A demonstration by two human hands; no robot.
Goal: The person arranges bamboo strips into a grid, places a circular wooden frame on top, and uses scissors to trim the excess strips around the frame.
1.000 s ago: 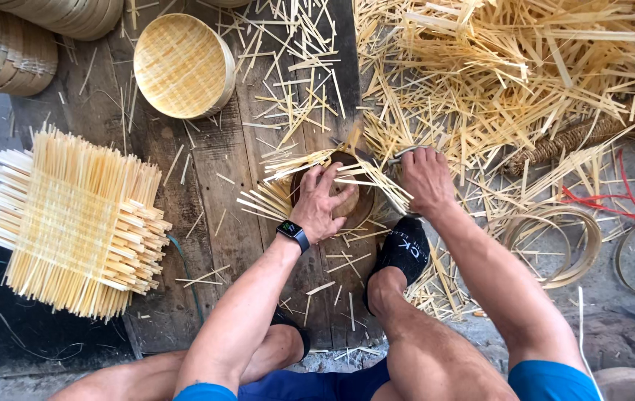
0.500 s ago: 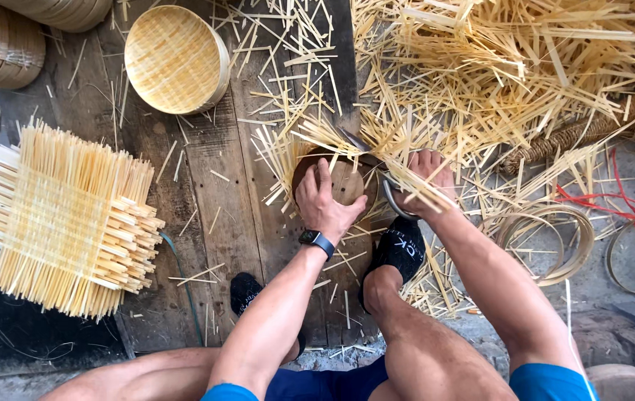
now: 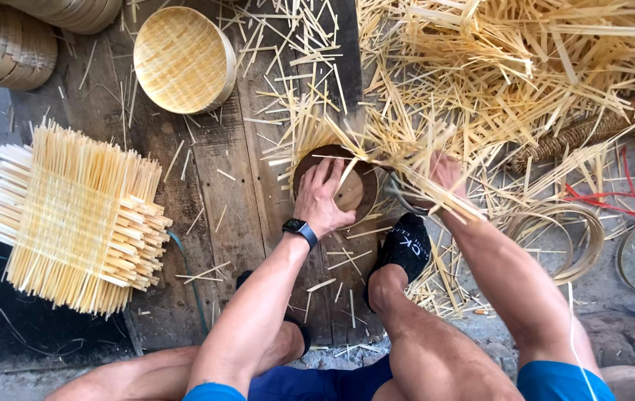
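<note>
Left hand (image 3: 322,199) flat, grip apart, on round wooden block (image 3: 343,186); right hand's (image 3: 444,172) grip unclear amid bamboo strips (image 3: 406,160) fanning up-left.

A round brown wooden disc (image 3: 348,189) lies flat on the dark plank floor (image 3: 213,200) under the left hand (image 3: 322,199), ringed by pale bamboo strips (image 3: 406,160) that fan outward and upward around its far edge — the right hand (image 3: 444,177) gripping them.

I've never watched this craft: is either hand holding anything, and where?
The left hand lies flat on a round wooden disc, pressing its top, no grip. The right hand is among bamboo strips; its hold cannot be told.
</note>
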